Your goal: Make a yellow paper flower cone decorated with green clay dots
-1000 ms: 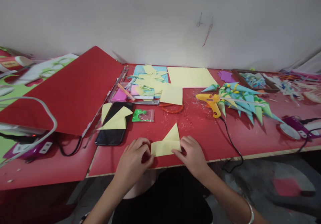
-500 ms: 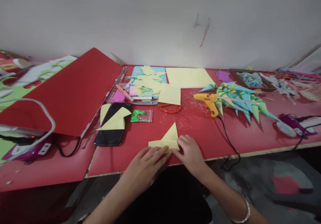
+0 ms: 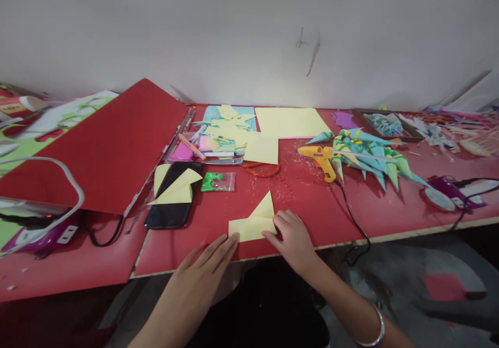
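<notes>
A piece of pale yellow paper (image 3: 249,228), folded with a triangular point standing out at its top, lies near the table's front edge. My left hand (image 3: 205,270) is stretched out flat, its fingertips at the paper's lower left corner. At the right end, my right hand (image 3: 292,239) grips the paper, thumb on its face and fingers curled at its edge. Farther left, another folded yellow paper (image 3: 177,188) rests on a black phone (image 3: 167,216). Beyond my hands lies a square yellow sheet (image 3: 262,147).
A yellow hot glue gun (image 3: 322,158) lies beside a heap of blue and green paper cones (image 3: 374,158); its cable hangs over the table edge. A large red board (image 3: 117,150) covers the left. Purple power strips (image 3: 54,236) sit at both sides. A small green packet (image 3: 218,181) lies mid-table.
My left hand has slid left and down along the paper, baring its lower strip, which now lies flatter. My right hand stays at the right end. The view has shifted slightly.
</notes>
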### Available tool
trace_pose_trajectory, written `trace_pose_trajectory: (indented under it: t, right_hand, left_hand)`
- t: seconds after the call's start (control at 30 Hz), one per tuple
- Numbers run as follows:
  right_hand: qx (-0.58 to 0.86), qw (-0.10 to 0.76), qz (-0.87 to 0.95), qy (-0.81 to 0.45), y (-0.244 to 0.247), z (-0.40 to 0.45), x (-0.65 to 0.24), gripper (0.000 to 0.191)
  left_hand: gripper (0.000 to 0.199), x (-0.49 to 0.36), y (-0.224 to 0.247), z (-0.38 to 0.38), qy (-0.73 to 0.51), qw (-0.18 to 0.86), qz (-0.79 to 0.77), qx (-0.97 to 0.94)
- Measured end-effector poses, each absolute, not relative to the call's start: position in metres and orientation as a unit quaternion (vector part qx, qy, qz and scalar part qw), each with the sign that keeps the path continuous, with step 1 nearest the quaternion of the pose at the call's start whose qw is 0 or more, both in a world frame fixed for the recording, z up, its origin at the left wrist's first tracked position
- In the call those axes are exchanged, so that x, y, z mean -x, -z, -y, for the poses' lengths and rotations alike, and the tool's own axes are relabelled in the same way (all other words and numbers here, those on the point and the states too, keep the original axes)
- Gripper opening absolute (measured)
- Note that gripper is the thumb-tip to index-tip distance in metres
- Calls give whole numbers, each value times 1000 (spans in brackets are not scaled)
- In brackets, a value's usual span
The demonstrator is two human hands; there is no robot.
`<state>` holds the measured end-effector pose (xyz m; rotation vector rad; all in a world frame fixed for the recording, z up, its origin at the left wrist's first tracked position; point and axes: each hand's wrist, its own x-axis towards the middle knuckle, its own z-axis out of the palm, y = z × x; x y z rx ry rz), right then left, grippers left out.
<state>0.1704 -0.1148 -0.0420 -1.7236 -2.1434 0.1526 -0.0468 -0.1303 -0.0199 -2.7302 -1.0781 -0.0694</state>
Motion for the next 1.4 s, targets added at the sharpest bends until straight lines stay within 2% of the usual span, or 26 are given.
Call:
trace_pose_trajectory:
  t: [0.13, 0.17, 0.3, 0.5, 0.63, 0.77, 1.0, 1.4]
  right_hand:
    - [609, 197, 768, -19, 44, 118, -170, 14]
    - [607, 202, 768, -13, 44, 119, -170, 15]
    - [598, 221, 770, 31, 43, 123, -167, 37]
    - [461, 222, 852, 110, 47, 134, -146, 29]
    - [463, 203, 859, 78, 51, 140, -136, 32]
    - [489, 204, 848, 29, 49, 143, -142, 32]
    - [498, 219, 839, -21, 45, 144, -167, 30]
    - [524, 220, 823, -18, 43, 151, -201, 33]
  left_hand:
    - [62, 49, 18, 130, -18, 91, 360, 928]
    - [62, 48, 18, 130, -27, 91, 359, 928]
    - [58, 47, 16, 132, -48, 88, 359, 928]
    - [50, 48, 8, 127, -47, 0, 405, 913]
    - [46, 50, 4, 122, -43, -54, 415, 907]
    - [42, 52, 5, 120, -19, -55, 407, 912]
    - [49, 56, 2, 119, -18, -78, 388, 918]
    - [48, 59, 2, 116, 10, -94, 382, 919]
